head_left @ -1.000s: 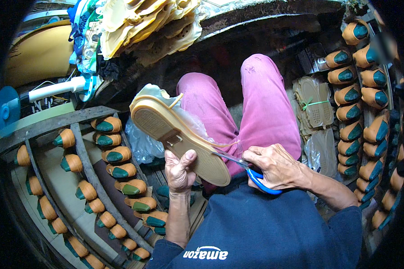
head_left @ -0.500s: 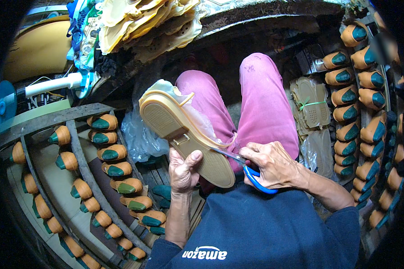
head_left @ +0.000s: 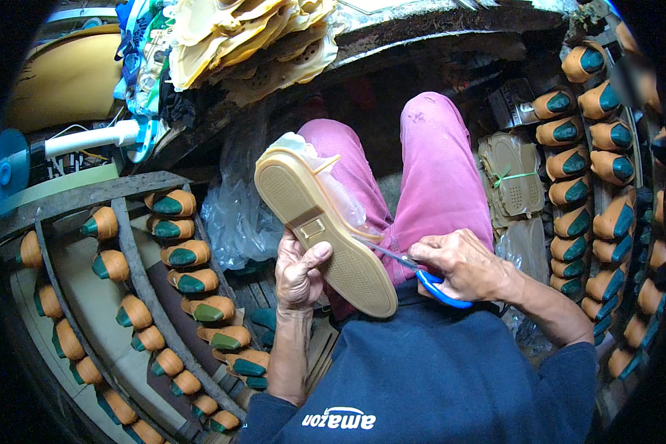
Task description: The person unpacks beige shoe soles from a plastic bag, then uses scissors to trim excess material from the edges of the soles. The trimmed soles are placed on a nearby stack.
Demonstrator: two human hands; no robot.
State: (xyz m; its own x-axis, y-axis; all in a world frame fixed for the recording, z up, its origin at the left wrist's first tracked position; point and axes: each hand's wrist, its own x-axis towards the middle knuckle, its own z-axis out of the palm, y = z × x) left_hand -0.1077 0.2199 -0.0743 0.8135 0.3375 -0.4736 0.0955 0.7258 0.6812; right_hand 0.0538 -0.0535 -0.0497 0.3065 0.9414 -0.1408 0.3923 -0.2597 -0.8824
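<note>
A tan shoe sole (head_left: 340,255) is tilted over my lap with its patterned underside up. My left hand (head_left: 298,272) grips it by the left edge near the middle, thumb on the underside and fingers hidden beneath. Blue-handled scissors (head_left: 438,287) are in my right hand (head_left: 462,265), fingers wrapped round the handles. Their blades reach left to the sole's right edge, where a thin strip of trim stands off. Pale, ragged sheet material (head_left: 340,194) hangs along the far right side of the sole.
Wooden racks (head_left: 137,251) of orange-and-green shoe uppers (head_left: 189,283) stand at left, with more uppers (head_left: 570,191) in columns at right. Tan soles tied with green string (head_left: 512,174) lie beside my knee. Trimmed sheets (head_left: 251,37) pile on the bench ahead. A plastic bag (head_left: 233,222) sits left of my legs.
The sole has shifted right and slightly down in my left hand. My right hand and the scissors have moved a little right, blades still at the sole's edge.
</note>
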